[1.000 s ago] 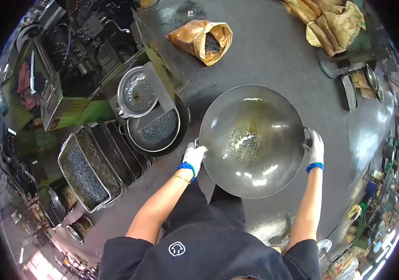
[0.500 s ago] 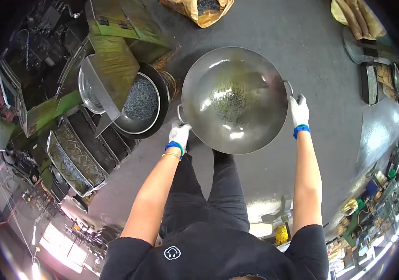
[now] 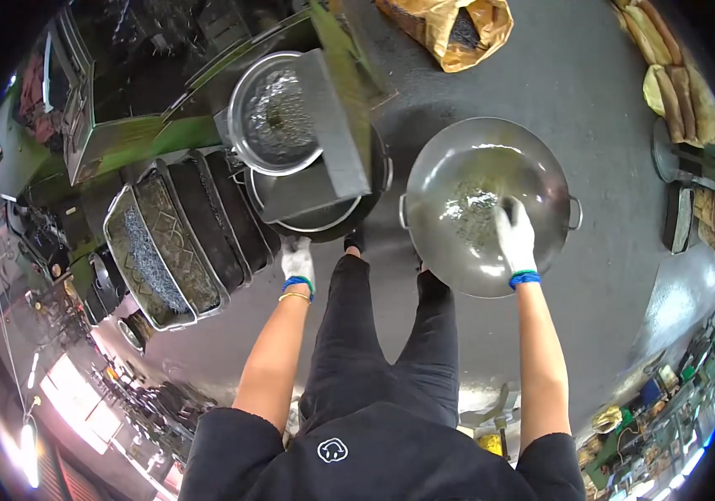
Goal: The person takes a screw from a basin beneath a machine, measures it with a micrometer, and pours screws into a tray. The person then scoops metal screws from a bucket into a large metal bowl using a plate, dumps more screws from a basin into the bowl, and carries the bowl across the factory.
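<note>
A large grey wok [image 3: 458,259] with two loop handles lies on the floor in front of me. My right hand [image 3: 514,234], in a white glove, is over the right part of its bowl; whether the fingers hold anything is not clear. My left hand [image 3: 297,259], also gloved, is at the lower edge of the dark pan [image 3: 374,192] at the left, its fingertips partly hidden there. Above that pan sit a round steel bowl [image 3: 278,117] with shiny liquid and a bent metal sheet [image 3: 337,125].
Long metal trays [image 3: 153,259] with dark shavings stand at the left, below a green oily machine [image 3: 136,138]. An open brown paper bag [image 3: 449,33] lies at the top. At the right are rolled brown sacks [image 3: 666,75] and a narrow dark container [image 3: 680,219].
Both hands have let go of the wok's handles. My left hand has moved left to the dark pan, and my right hand has moved inward over the wok. The wok now rests on the floor.
</note>
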The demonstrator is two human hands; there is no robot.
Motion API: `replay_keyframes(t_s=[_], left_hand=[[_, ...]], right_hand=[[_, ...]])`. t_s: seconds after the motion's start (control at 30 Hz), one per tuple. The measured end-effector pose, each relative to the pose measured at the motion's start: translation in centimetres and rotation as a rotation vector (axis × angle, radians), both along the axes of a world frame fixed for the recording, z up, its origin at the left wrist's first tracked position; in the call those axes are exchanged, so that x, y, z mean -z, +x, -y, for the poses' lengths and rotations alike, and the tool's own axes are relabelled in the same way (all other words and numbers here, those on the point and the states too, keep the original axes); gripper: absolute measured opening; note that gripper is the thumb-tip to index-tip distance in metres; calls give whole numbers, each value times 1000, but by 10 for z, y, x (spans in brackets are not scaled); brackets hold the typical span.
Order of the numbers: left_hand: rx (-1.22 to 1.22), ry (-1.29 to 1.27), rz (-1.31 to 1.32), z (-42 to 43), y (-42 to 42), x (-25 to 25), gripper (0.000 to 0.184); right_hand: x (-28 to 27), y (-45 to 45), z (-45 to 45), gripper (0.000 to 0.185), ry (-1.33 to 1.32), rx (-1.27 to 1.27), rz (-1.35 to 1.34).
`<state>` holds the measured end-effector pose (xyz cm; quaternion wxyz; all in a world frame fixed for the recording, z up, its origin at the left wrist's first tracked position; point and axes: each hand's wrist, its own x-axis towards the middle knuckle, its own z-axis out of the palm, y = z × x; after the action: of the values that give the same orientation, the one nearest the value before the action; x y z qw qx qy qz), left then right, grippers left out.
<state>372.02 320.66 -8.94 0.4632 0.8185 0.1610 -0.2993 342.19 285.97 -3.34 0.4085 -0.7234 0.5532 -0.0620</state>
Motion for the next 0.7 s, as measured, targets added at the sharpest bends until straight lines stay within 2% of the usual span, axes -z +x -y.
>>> replay_keyframes(t_s=[0.03,0.1,0.17,0.2,0.23,0.27,0.3,0.33,0.4,0.47,0.5,0.6,0.63,0.7], left_hand=[[152,102,60,-18,22,10,44],[400,158,164,-105,73,100,46],[-178,-425,-146,-102,107,113,54],[-194,-424,-140,-85,121,103,54],[-107,-222,-97,-67,135,88,53],[-20,-17,-60,-60,147,86,53],[50,-39,12,-65,159,100,55],[142,163,3,-32,166,57,56],[166,239,2,-26,183,79,58],[276,281,115,-33,193,115,59],[368,398,177,-43,200,150,59],[419,530,158,-35,207,145,56],[445,570,251,-37,208,148,45],[471,602,205,-40,211,152,39]], right_hand=[[3,29,-12,41,12,-15,14],[16,83,-38,40,69,-37,52],[60,126,-61,41,80,-82,96],[98,139,-72,41,13,-184,59],[136,151,-84,40,-60,-282,26],[149,158,-95,40,-70,-322,-22],[157,163,-105,40,-87,-376,-71],[156,166,-111,40,-70,-380,-119],[145,172,-121,39,-27,-354,-173],[133,175,-128,39,-5,-345,-206],[129,175,-131,39,3,-344,-221],[116,178,-141,38,24,-349,-264],[114,175,-143,38,29,-350,-274],[113,170,-148,38,35,-354,-289]])
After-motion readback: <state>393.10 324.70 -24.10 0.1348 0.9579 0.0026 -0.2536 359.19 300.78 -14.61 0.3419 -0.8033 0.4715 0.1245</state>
